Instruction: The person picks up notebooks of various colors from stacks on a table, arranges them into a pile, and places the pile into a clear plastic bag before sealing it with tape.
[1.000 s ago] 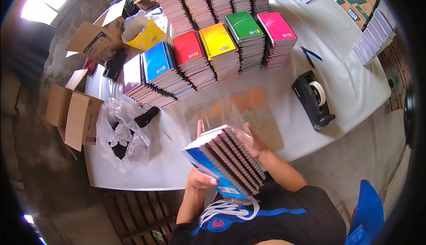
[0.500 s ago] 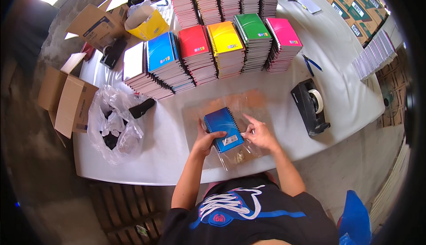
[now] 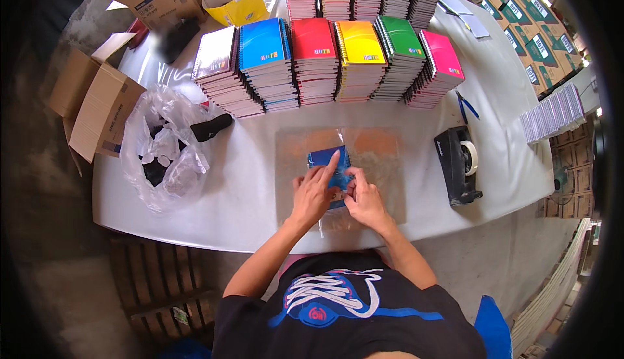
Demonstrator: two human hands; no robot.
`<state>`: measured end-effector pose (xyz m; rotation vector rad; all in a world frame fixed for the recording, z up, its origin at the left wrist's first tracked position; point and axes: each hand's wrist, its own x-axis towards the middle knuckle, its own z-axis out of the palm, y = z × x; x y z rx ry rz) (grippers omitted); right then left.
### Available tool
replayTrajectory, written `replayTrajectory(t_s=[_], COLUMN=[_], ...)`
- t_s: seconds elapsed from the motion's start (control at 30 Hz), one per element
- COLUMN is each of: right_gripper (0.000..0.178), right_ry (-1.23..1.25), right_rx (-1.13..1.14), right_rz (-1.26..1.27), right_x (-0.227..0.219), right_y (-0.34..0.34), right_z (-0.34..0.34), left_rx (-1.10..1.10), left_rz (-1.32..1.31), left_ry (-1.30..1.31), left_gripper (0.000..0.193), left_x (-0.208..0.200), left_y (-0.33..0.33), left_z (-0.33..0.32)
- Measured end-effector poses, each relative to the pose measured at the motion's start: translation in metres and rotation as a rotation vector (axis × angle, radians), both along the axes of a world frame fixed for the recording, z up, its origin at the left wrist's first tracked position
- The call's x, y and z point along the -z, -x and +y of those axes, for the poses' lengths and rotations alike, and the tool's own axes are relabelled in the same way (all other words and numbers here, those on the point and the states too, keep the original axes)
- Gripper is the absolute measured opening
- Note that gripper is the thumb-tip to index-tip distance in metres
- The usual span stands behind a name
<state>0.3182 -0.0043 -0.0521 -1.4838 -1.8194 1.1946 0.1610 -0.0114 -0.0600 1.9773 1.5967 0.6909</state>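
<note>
A blue spiral notebook [image 3: 321,157] lies on a see-through plastic sheet [image 3: 383,164] at the table's front. Shiny clear film seems to cover its face. My left hand [image 3: 312,195] rests across it with fingers stretched out, the index pointing up over the cover. At the notebook's right edge is my right hand [image 3: 366,201], fingers curled in and tips close together. Whatever those fingertips pinch is too small to make out. The lower part of the notebook is partly hidden by both hands.
Behind stand tall stacks of spiral notebooks [image 3: 314,40] in several colours. A black tape dispenser [image 3: 452,170] and blue-handled pliers [image 3: 463,104] sit to the right. On the left are a plastic bag [image 3: 140,177], a dark object [image 3: 213,127] and an open carton [image 3: 107,112].
The notebook has turned more upright. My left hand has moved from its left edge to lie over the cover, and my right hand has curled its pointing finger in. The whole view has shifted.
</note>
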Motion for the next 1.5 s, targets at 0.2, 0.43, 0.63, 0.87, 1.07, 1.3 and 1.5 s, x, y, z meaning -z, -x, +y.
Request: replayTrajectory(t_s=[0.2,0.43,0.63,0.87,1.07,1.3,1.5], right_gripper=[0.033,0.033,0.103,0.06,0.073,0.051,0.013], right_ry=[0.053,0.232,0.366,-0.102,-0.508,-0.54,-0.251], right_rx=[-0.067,0.242,0.059,-0.167,-1.056,-0.907,-0.992], right_rz=[0.119,0.763,0.52,0.665,-0.061,-0.234,-0.047], right_x=[0.008,0.014,0.061,-0.027,-0.021,-0.002,0.001], right_y=[-0.013,-0.041,-0.018,0.005,-0.026,-0.021,-0.006], right_z=[-0.006,0.024,0.115,0.16,0.095,0.099,0.12], left_rx=[0.303,0.301,0.304,0.309,0.319,0.165,0.168], left_rz=[0.013,-0.092,-0.075,-0.108,-0.056,0.025,0.073], left_ry=[0.0,-0.061,-0.082,-0.13,0.041,-0.213,-0.201], left_gripper=[0.061,0.073,0.066,0.059,0.058,0.053,0.061], left_x=[0.001,-0.007,-0.021,-0.009,0.016,-0.017,0.015], left_y=[-0.001,-0.004,-0.004,-0.009,-0.005,-0.008,0.012], left_z=[0.016,0.022,0.019,0.014,0.014,-0.009,0.004])
